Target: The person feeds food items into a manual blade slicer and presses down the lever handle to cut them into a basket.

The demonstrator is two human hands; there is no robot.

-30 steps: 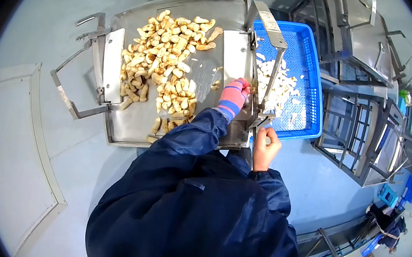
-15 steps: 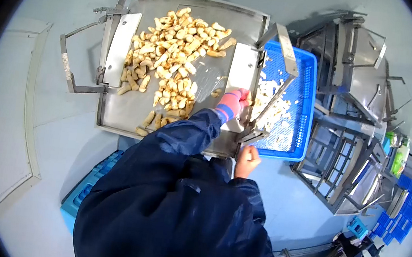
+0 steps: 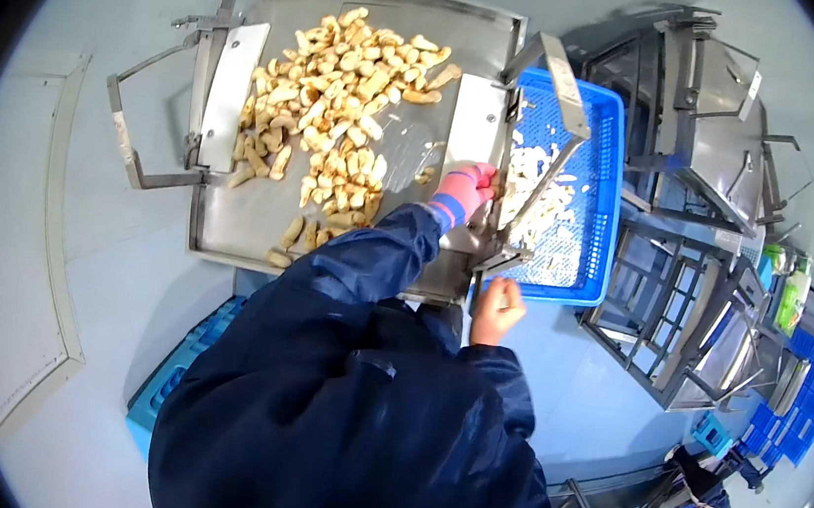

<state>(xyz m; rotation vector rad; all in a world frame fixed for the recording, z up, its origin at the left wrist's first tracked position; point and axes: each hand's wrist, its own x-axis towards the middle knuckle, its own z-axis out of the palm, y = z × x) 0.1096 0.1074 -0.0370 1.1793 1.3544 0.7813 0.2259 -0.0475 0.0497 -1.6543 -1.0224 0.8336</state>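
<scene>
My left hand (image 3: 465, 191), in a pink and blue glove, is closed at the right edge of the white cutting board (image 3: 476, 127). Whatever its fingers hold is hidden. At the near end of the cutter frame (image 3: 562, 82), my bare right hand (image 3: 497, 311) is wrapped round the cutter's handle, mostly covered by the fingers. Whole tan mushrooms (image 3: 345, 89) lie heaped on the steel tray (image 3: 409, 140) left of the board. White cut pieces (image 3: 537, 193) lie in the blue basket (image 3: 592, 264) just past the cutter.
A second white board with a metal frame (image 3: 230, 97) is fixed at the tray's left side. Steel racks (image 3: 682, 283) stand to the right. Blue crates (image 3: 803, 405) are stacked farther off, and another person (image 3: 699, 498) is at lower right.
My right hand has moved slightly right and up, still at the handle. My gloved left hand has shifted a little, staying at the board's edge. The whole view has shifted slightly.
</scene>
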